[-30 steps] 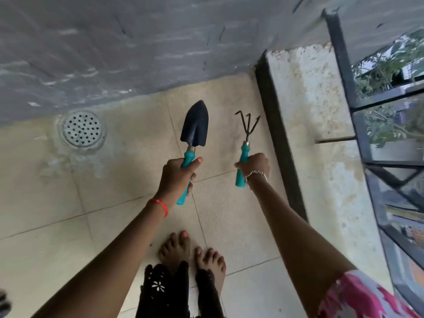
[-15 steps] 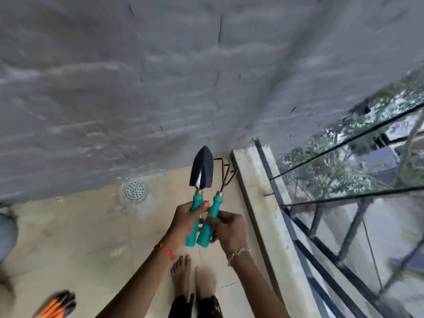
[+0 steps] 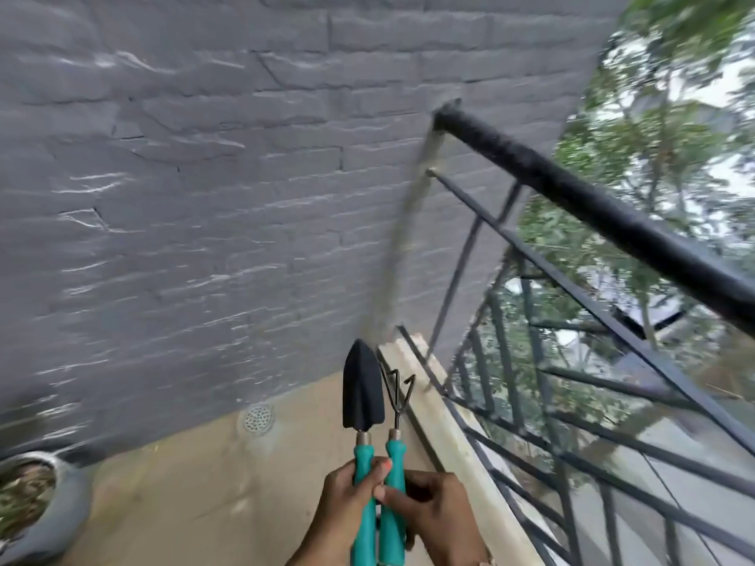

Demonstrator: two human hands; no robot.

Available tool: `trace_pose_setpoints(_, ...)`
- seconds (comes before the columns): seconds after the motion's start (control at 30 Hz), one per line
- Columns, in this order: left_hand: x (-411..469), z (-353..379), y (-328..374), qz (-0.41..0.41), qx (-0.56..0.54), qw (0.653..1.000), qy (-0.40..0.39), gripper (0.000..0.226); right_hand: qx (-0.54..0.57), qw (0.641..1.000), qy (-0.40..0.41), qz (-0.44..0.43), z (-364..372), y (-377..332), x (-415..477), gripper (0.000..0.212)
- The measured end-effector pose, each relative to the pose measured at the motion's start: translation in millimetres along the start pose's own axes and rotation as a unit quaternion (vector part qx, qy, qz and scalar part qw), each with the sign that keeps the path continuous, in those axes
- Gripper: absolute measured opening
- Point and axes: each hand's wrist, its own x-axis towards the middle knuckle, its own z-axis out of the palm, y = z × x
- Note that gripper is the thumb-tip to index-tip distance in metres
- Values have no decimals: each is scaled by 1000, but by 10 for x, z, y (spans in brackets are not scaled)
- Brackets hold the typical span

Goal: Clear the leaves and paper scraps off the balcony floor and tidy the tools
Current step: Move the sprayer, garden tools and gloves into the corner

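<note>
A small trowel [image 3: 362, 392] with a black blade and teal handle stands upright, gripped by my left hand [image 3: 341, 510]. Right beside it a three-pronged hand rake [image 3: 395, 396] with a matching teal handle points up, held by my right hand [image 3: 439, 514]. The two handles touch side by side and my hands press together around them, low in the middle of the view. The beige tiled balcony floor [image 3: 196, 484] lies below them.
A grey stone wall [image 3: 204, 198] fills the left and top. A round floor drain [image 3: 258, 418] sits at the wall's foot. A grey pot [image 3: 61, 520] holding dry leaves stands at the lower left. A black metal railing [image 3: 613, 222] on a pale kerb [image 3: 457, 443] runs along the right.
My hands have come together, bringing the trowel and rake side by side. The view has tilted up from the floor toward the wall and railing; my feet are out of sight.
</note>
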Motion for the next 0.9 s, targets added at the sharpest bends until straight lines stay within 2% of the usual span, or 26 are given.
trace_pose_setpoints(0.13,-1116,214,-471,-23,32,996,-78,11,20,996,85,8,-58,356,-1335,21)
trace_pose_setpoints(0.23,-1768,343,-805,-28,81,986,-144,13,64,983,169,24,-31,643,-2154,13)
trace_pose_setpoints(0.4,-2568,508,-1457,-19,230,943,-239,25,117,944,303,58,88,1096,-3360,18)
trace_pose_setpoints(0.5,-2977,656,-1842,-22,294,913,-280,23,162,904,388,77,148,1388,-3998,28)
trace_pose_setpoints(0.6,-3512,872,-2270,-40,341,873,-347,19,198,857,466,93,165,1689,-4718,28)
trace_pose_setpoints(0.7,-4051,1014,-2733,-48,377,833,-401,17,225,815,524,100,197,2020,-5385,23)
trace_pose_setpoints(0.9,-5298,1230,-3836,-72,432,763,-475,21,245,732,620,141,367,2924,-6852,30)
